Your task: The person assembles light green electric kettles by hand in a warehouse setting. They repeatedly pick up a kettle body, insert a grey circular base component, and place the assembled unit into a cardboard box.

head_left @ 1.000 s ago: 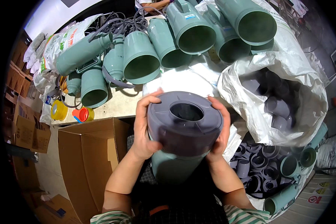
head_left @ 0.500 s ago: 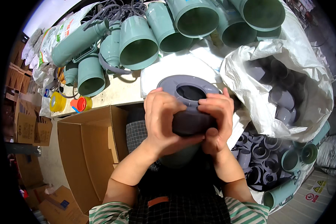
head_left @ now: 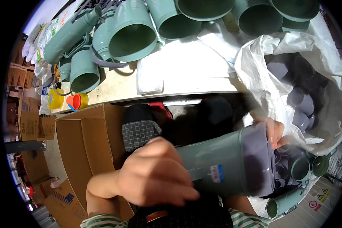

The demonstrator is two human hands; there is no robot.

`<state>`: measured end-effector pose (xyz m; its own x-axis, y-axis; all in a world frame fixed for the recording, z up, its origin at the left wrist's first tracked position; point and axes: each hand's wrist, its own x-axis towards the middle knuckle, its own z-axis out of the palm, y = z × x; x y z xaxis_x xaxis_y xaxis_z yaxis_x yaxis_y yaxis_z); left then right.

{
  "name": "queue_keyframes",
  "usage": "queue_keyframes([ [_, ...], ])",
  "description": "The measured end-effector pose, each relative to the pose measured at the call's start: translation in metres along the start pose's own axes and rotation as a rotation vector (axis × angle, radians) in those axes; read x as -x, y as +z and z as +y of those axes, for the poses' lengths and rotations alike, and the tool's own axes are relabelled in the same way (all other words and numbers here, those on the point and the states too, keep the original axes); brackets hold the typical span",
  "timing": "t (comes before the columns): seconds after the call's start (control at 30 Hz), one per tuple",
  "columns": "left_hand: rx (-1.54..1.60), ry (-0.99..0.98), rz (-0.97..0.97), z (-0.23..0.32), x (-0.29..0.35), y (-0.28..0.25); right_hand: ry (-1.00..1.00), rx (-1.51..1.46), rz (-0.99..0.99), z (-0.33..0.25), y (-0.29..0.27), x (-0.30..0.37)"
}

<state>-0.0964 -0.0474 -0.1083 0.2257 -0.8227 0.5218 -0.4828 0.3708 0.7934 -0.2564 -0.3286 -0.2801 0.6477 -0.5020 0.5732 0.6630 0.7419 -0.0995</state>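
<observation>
The left hand [head_left: 152, 173] is wrapping its grip around the near end of a green flask body [head_left: 220, 163], fingers curled over it and blurred. The right hand [head_left: 273, 131] is pressing its fingers against the far end, on the grey cap [head_left: 260, 159] that is sitting on the flask; how tightly that grip is closing I cannot tell, since only the fingertips are showing past the rim. The flask is lying on its side between the two hands, low in front of the person's chest, its long axis running left to right, with the capped end pointing to the person's right and tilted slightly up.

Just beyond the right hand, a white plastic sack [head_left: 262, 72] is slumping open, with grey caps [head_left: 300, 100] lying inside it. Below that hand, more green flask bodies [head_left: 300, 169] are lying heaped. Ahead, a pale bench [head_left: 114, 87] is carrying a row of larger green flask shells [head_left: 131, 32], their open mouths facing the person. To the left, an open cardboard box [head_left: 74, 140] is standing, and near it on the bench a yellow tape roll [head_left: 56, 99].
</observation>
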Motion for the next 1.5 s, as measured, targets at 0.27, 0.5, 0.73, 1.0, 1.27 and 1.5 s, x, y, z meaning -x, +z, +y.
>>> queue_keyframes([
  [0.27, -0.773, -0.510, 0.347, -0.314, -0.034, -0.005, 0.054, 0.004, 0.041, 0.033, -0.001, -0.043],
  [0.5, -0.605, -0.651, 0.264, -0.316, -0.068, -0.007, 0.264, 0.321, 0.078, 0.029, -0.079, -0.060],
  [0.73, 0.237, -0.645, 0.396, -0.230, -0.061, 0.018, 0.623, 0.870, 0.639, 0.105, -0.050, -0.052],
  [1.0, -0.009, -0.554, 0.179, -0.153, -0.025, 0.052, 0.433, 1.060, 0.628, 0.095, -0.007, -0.052],
  [1.27, -0.061, -0.371, 0.073, -0.098, -0.031, 0.010, 0.122, 1.385, 0.514, 0.013, 0.072, -0.024],
  [1.5, -0.552, 0.249, 0.135, -0.014, 0.045, -0.001, 0.081, 2.072, 0.514, 0.052, 0.067, 0.082],
])
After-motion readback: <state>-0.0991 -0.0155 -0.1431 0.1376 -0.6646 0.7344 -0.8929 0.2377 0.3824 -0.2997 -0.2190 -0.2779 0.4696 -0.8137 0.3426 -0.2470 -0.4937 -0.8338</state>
